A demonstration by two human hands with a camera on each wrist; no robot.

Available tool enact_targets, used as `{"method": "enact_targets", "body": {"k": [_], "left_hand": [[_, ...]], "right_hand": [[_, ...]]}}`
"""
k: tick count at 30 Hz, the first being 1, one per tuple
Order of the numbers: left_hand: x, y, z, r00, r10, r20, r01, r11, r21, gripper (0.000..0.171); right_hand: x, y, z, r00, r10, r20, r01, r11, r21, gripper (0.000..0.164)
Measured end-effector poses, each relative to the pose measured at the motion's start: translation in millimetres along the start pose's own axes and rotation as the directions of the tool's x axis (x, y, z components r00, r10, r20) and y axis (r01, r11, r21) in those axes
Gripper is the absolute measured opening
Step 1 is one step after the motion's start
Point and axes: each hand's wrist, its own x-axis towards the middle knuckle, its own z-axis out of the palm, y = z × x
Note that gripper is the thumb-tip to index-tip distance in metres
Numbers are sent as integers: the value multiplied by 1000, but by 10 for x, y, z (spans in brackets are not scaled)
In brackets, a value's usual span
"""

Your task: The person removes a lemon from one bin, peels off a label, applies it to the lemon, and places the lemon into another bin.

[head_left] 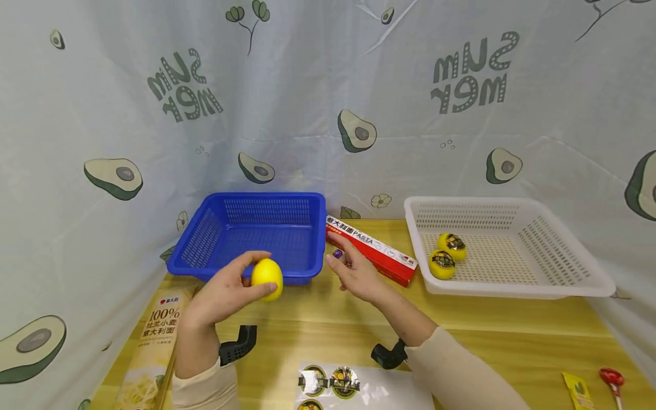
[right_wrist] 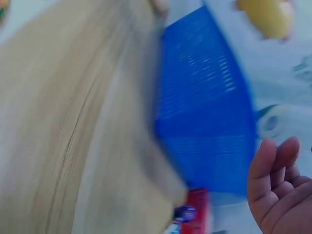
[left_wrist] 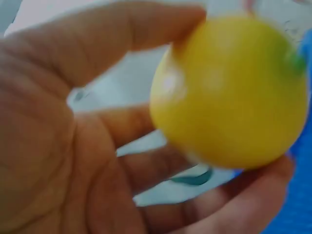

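My left hand [head_left: 217,296] holds a yellow lemon [head_left: 267,278] between thumb and fingers, in front of the blue basket [head_left: 324,228]. In the left wrist view the lemon [left_wrist: 229,92] shows a green tint at one end and a plain skin on the visible side. Empty, with loosely bent fingers, my right hand [head_left: 361,277] hovers over the table by the red and white pasta box [head_left: 379,253]. Just behind its fingers, a small purple-wrapped thing [head_left: 337,253] is partly hidden. The right wrist view shows the right hand's fingers [right_wrist: 263,163] curving with nothing between them.
Two lemons [head_left: 442,265] with dark labels lie in the white basket [head_left: 517,288]. At the front is a sheet of round stickers [head_left: 379,390]. A long pasta pack [head_left: 154,341] lies at left; a yellow packet [head_left: 577,390] and a red lollipop-like thing [head_left: 612,376] at right.
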Motion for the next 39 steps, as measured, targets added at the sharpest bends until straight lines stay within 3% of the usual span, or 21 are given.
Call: {"method": "enact_targets", "body": {"k": [2,5,8,12,15,17,20,23,29,35,39], "left_hand": [[16,-27,144,995,44,92,-44,999,-7,58],[86,-54,400,968,102,230,-95,995,-42,55],[184,-73,691,942,134,307,-118,991,-69,54],[354,-97,1079,947,135,293,-127,991,-46,54],[496,-123,1321,959,139,247,-142,990,-9,56],[576,-145,1448,966,142,216,-154,987,40,59],[655,-177,1571,967,148,207,-173,979,108,61],[673,-219,1637,963,146,225,-182,972,148,61],[613,-283,1700,959,120,255,-153,982,112,61],[631,-264,1729,950,140,279,-161,985,54,62],[655,-245,1735,943,149,299,-164,986,23,61]], "right_hand": [[-188,-42,-75,999,-21,-32,21,1000,12,56],[-545,-53,-143,996,-70,-55,71,997,22,49],[-936,-12,-161,993,-108,-42,110,993,37,38],[-1367,104,-172,995,-93,37,91,994,58,25],[-1529,237,-181,985,-50,165,43,998,46,23],[-1558,317,-174,964,8,267,-10,1000,5,24],[-1526,382,-113,913,116,391,-78,991,-110,27],[-1452,377,33,880,172,442,-70,969,-239,30],[-1323,394,331,875,104,472,119,900,-419,40],[-1305,482,302,883,76,463,141,897,-418,39],[-1305,499,254,884,102,456,110,903,-415,37]]}}
